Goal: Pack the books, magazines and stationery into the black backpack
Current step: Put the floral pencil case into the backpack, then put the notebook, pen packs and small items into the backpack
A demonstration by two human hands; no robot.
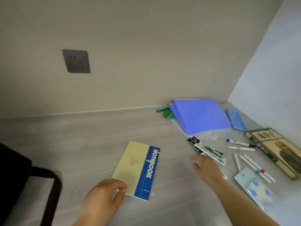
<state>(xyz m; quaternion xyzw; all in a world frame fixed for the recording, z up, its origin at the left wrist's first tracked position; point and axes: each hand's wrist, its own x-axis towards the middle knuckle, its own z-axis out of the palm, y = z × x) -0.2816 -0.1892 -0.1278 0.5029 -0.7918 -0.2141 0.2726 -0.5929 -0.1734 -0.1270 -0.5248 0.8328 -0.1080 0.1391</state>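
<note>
A cream and blue notebook [138, 170] lies flat on the grey table [81, 136]. My left hand [104, 198] pinches its near left corner. My right hand [206, 170] hovers open to the right of it, fingers spread, close to a packet of pens [208, 150]. The black backpack [14, 181] sits at the left edge, with its strap hanging down. Blue folders [200, 115] lie at the back right. A hardcover book [276, 152] lies at the far right, with several loose pens [254, 167] in front of it.
Green pens [164, 111] lie behind the folders by the wall. A light blue case [236, 119] sits beside the folders. A clear patterned pouch [255, 188] lies near my right forearm. A wall socket [76, 61] is on the back wall.
</note>
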